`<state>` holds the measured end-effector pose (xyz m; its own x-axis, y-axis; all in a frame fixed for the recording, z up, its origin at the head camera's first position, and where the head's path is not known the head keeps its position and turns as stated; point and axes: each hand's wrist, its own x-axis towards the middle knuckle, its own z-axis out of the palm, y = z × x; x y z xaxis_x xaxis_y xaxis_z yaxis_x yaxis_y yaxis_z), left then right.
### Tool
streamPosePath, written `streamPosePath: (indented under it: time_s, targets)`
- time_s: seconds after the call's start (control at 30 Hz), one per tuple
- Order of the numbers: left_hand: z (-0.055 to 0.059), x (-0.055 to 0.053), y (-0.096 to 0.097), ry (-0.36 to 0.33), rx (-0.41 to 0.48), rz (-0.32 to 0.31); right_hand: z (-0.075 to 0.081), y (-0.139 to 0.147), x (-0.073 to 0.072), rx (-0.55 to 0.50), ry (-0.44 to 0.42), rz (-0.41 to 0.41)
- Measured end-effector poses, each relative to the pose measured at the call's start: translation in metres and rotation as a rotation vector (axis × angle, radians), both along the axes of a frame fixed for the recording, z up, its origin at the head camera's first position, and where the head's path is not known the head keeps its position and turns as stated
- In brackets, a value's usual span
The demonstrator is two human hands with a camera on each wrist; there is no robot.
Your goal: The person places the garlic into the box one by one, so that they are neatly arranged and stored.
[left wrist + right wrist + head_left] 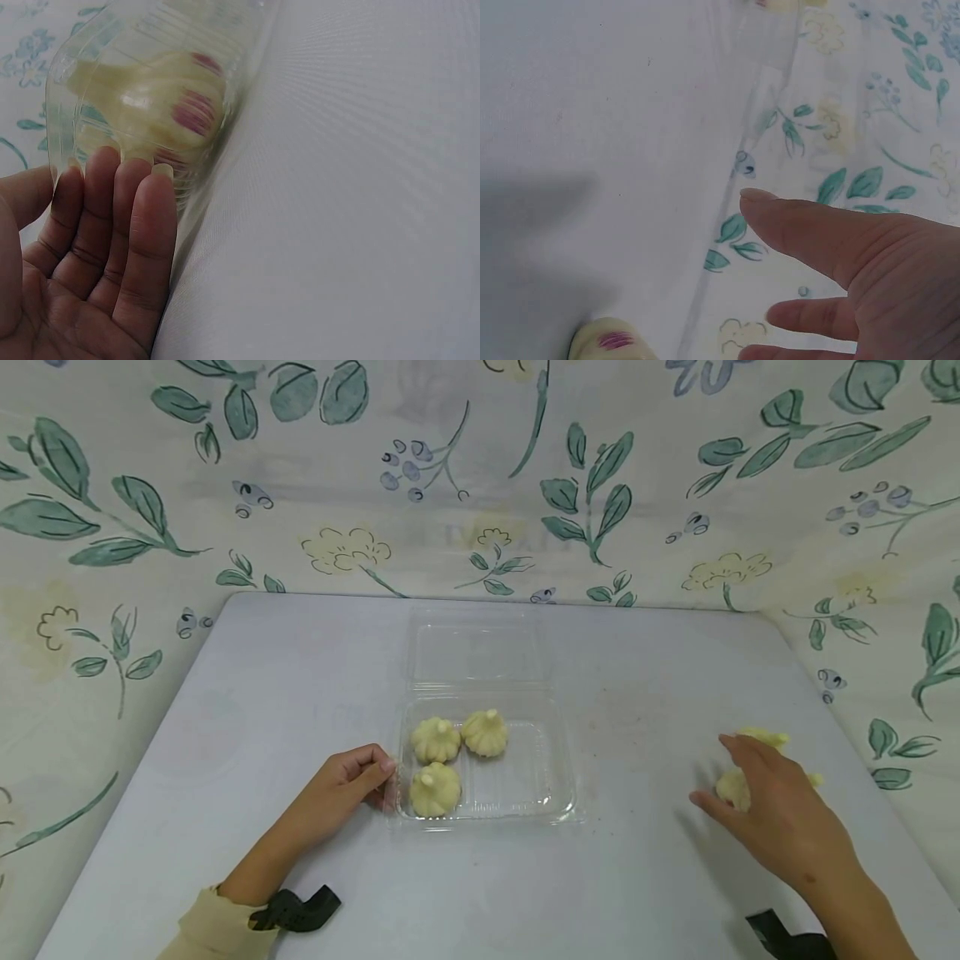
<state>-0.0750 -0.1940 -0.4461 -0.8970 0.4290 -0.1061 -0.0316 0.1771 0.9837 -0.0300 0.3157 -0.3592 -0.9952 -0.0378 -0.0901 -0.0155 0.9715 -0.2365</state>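
At the centre of the head view, the clear box is pinched at its left edge by the thumb and fingers of the left hand. Three garlic bulbs are gathered in its left part, the lid laid open above. At the lower right, more garlic is partly covered by the right hand, thumb and fingers held spread; whether any is touched cannot be told.
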Motion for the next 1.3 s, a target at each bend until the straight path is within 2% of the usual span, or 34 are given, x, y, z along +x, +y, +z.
streamPosePath:
  time_s: [0.43, 0.63, 0.87, 1.3]
  targets:
    - [0.0, 0.0, -0.001, 0.012, 0.009, -0.006, -0.008, 0.017, 0.001, 0.02, -0.085, -0.037]
    - [-0.001, 0.0, -0.001, 0.019, 0.009, -0.009, -0.012, 0.022, 0.003, 0.038, -0.069, -0.041]
    - [-0.001, 0.0, -0.001, 0.011, 0.002, -0.005, -0.014, 0.026, 0.002, 0.053, -0.091, -0.061]
    - [-0.001, -0.001, -0.001, 0.015, 0.007, -0.014, -0.02, 0.03, 0.004, 0.079, -0.04, -0.049]
